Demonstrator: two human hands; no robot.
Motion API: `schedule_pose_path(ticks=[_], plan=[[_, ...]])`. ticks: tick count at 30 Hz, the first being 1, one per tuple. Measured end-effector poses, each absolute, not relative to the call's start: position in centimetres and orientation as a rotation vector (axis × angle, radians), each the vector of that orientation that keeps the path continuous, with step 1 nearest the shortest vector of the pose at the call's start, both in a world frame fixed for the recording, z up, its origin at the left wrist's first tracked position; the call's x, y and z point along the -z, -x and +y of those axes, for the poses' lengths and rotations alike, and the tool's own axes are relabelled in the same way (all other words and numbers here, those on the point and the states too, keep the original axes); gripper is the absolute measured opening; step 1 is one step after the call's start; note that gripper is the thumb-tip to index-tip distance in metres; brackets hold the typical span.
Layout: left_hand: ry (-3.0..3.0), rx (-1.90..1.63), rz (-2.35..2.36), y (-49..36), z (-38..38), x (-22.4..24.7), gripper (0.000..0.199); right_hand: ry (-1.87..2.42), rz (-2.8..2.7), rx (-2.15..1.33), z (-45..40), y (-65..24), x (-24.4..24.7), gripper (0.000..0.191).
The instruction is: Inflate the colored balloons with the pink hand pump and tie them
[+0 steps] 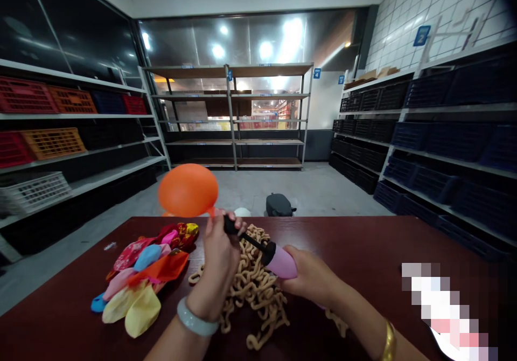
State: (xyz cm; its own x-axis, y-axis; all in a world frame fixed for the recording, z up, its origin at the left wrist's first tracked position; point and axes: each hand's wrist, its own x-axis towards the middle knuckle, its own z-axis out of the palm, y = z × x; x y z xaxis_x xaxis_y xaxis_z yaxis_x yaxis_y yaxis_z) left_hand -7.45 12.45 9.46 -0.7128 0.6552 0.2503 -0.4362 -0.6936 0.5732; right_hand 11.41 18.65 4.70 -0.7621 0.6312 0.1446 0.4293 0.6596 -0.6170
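Note:
An inflated orange balloon (188, 190) stands out to the left, its neck pinched in my left hand (221, 242). The same hand is closed around the black end of a hand balloon pump (278, 261). A black rod runs from there to the pump's pink barrel, which my right hand (309, 275) grips. Beneath both hands lies a heap of tan, twisted chain-like pieces (258, 296); I cannot tell what they are. Left of my left hand is a pile of limp balloons (139, 275) in several colours. My left hand hides the joint between balloon and pump.
The dark red-brown table (355, 242) spans the foreground. A blurred, pixelated flat item (448, 312) lies at its right. Beyond are a dark grey bag (279, 205) on the floor, a back shelving rack (230, 118), and side racks with orange crates (54, 141) and dark blue crates (434, 183).

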Motion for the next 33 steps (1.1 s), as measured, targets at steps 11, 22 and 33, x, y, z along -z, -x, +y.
schedule_pose_path(ticks=[11, 22, 33], plan=[[-0.561, -2.533, 0.639, 11.4, 12.2, -9.9, 0.027, 0.877, -2.64, -0.63, 20.1, -12.7, -4.1, 0.034], [-0.529, -2.299, 0.645, 1.8, 13.4, -6.6, 0.023, 0.944, -2.557, -0.406, 18.7, -11.9, -4.5, 0.031], [-0.551, -2.335, 0.696, 4.3, 13.3, -7.7, 0.025, 0.927, -2.508, -0.379, 18.5, -11.3, -4.1, 0.03]])
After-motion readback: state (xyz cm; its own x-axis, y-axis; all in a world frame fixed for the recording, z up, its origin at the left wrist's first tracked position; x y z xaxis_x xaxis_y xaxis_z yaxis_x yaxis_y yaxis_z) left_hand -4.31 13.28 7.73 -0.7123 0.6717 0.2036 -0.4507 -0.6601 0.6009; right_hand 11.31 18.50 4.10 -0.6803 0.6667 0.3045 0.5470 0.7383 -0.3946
